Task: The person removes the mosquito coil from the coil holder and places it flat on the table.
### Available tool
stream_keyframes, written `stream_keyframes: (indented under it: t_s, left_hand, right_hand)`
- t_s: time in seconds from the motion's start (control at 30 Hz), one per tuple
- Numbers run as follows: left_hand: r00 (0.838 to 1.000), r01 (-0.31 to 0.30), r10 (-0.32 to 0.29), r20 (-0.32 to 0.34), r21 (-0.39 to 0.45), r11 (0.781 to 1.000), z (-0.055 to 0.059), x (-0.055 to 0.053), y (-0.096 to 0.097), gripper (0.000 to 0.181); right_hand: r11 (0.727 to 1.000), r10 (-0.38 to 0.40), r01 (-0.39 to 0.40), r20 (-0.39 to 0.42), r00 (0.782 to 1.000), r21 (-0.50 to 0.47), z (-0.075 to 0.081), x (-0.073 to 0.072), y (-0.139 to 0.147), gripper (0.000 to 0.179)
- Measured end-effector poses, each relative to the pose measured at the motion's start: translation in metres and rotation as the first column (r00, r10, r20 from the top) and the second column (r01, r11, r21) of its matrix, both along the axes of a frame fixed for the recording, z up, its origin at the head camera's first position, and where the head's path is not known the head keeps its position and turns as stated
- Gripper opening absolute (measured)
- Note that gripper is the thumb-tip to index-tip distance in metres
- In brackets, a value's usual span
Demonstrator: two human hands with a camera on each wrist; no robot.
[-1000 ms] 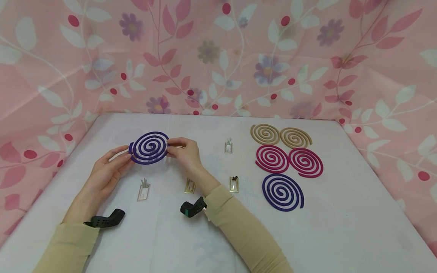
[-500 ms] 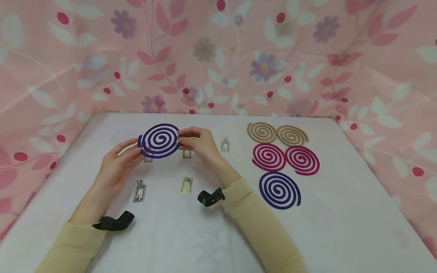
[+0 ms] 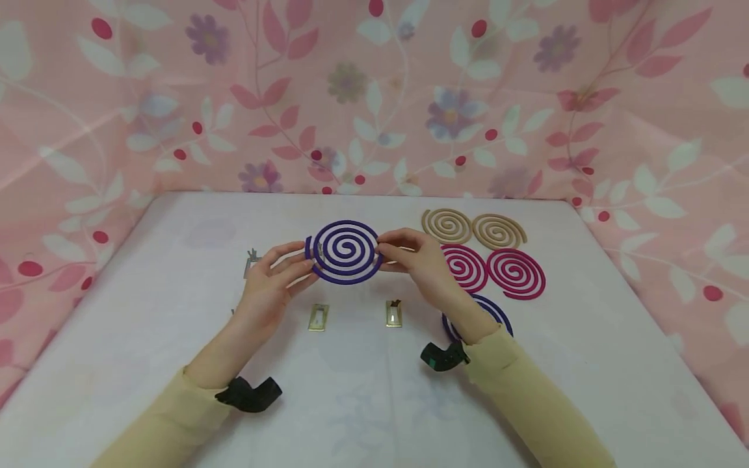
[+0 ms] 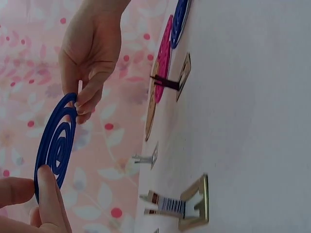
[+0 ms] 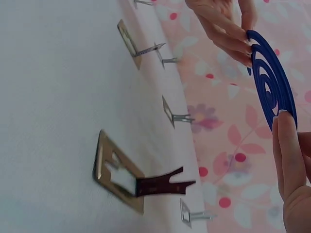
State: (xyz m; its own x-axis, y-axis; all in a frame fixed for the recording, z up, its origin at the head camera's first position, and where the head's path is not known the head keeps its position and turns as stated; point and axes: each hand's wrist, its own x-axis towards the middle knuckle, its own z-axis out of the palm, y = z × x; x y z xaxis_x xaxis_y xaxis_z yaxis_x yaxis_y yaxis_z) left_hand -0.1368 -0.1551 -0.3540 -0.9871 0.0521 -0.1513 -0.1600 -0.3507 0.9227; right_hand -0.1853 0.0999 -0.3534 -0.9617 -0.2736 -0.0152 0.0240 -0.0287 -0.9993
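A dark blue mosquito coil (image 3: 348, 247) is held up above the table between both hands, its flat spiral facing the head camera. My left hand (image 3: 266, 292) pinches its left rim between fingers and thumb. On the opposite rim, my right hand (image 3: 427, 266) grips it the same way. The left wrist view shows the coil (image 4: 60, 150) nearly edge-on. Below it on the table stand small metal coil stands: one gold stand (image 3: 318, 327) and another with dark upright prongs (image 5: 163, 187). A silver stand (image 3: 249, 263) shows partly behind the left hand.
Over to the right lie two tan coils (image 3: 499, 231), two pink coils (image 3: 516, 273) and a second blue coil (image 3: 494, 311). My right hand and wrist partly cover the nearer pink and blue ones. A pink floral cloth (image 3: 374, 97) hangs behind the white table (image 3: 351, 416).
Both hands have carried the blue coil from the left side rightward to the middle, rising at first. The grip on its two rims has stayed the same.
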Motion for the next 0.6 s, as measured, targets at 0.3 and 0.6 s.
stream_keyframes:
  t_s: [0.3, 0.6]
  left_hand:
    - [0.999, 0.044, -0.042, 0.026, -0.085, 0.995, -0.005, -0.003, 0.054, 0.038]
    - [0.998, 0.065, -0.065, -0.003, 0.007, 0.998, -0.014, -0.012, 0.102, 0.035]
  right_hand:
    - [0.992, -0.053, 0.048, 0.041, 0.998, 0.121, -0.006, 0.011, 0.06, 0.032]
    - [0.986, -0.023, 0.018, 0.025, 0.999, 0.164, 0.001, 0.006, 0.114, 0.034]
